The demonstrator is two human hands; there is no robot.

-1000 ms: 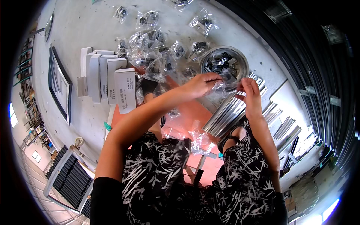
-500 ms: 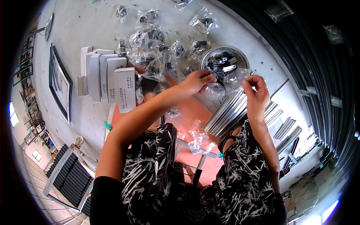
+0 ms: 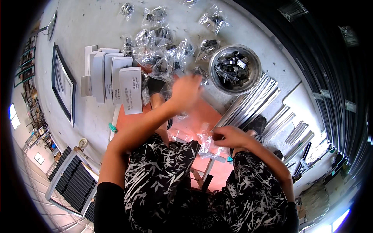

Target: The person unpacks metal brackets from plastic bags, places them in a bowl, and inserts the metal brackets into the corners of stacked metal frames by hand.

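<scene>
My left hand (image 3: 187, 92), smeared by motion, is beside the heap of clear plastic bags with dark parts (image 3: 155, 52), at its near right side. Whether it holds anything cannot be made out. Low between my knees, my right hand (image 3: 232, 137) has its fingers curled at a crumpled clear plastic bag (image 3: 208, 145) above the red mat. Beyond my hands stands a round metal bowl (image 3: 254, 79), holding black and silvery metal parts (image 3: 232, 70).
White boxes (image 3: 131, 91) stand in a row on the left. Silvery metal profiles (image 3: 252, 99) lie right of the mat (image 3: 200, 112). A dark frame (image 3: 64, 83) is at far left; long black profiles (image 3: 307, 50) line the right. Single bagged parts (image 3: 215, 19) lie farther out.
Both hands have left the plastic bag's earlier place by the bowl. My left hand moved left and slightly nearer; my right hand came down toward my knees. The bowl now shows fully.
</scene>
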